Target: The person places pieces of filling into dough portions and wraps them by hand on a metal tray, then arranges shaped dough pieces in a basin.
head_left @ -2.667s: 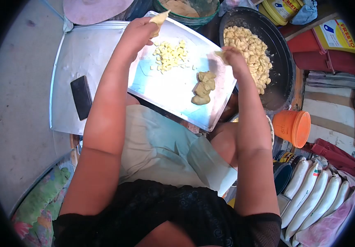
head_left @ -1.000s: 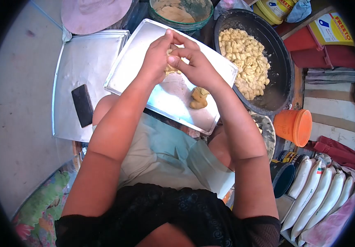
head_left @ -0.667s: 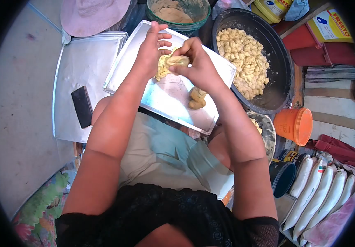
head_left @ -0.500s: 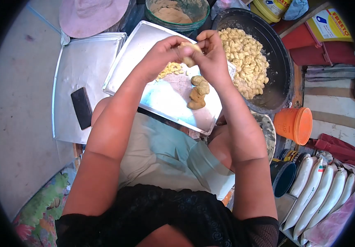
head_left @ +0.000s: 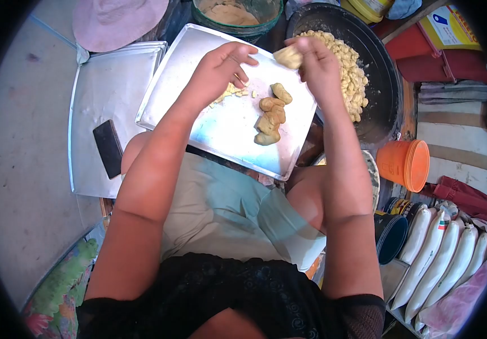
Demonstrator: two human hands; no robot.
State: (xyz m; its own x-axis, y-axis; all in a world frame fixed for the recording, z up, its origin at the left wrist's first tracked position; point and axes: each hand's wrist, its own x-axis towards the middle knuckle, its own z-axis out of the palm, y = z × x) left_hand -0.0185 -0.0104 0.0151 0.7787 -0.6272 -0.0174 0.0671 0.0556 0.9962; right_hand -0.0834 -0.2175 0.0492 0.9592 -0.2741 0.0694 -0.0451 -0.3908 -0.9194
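My right hand [head_left: 320, 62] pinches a piece of dough [head_left: 288, 57] above the upper right edge of the metal tray [head_left: 170, 90], beside the black basin. Over the tray's upper middle, my left hand [head_left: 221, 70] has its fingers spread and holds nothing. Small yellow cubes [head_left: 233, 92] lie on the tray, partly covered by my left hand. Several brownish dough lumps [head_left: 272, 116] rest in a cluster on the tray's right part, with one more lump [head_left: 281, 93] just above them.
The black basin [head_left: 382, 101] holds many pale dough pieces [head_left: 352, 70]. A green-rimmed tub [head_left: 238, 27] stands behind the tray. At left, a phone [head_left: 108, 148] lies on stacked trays [head_left: 85, 113] near a pink hat [head_left: 116, 22]. An orange bucket [head_left: 403, 164] stands at right.
My hands have moved apart, the right one carrying the dough piece toward the basin. My left hand has opened. Compared with the earliest frame, more lumps lie on the tray and fewer yellow cubes show.
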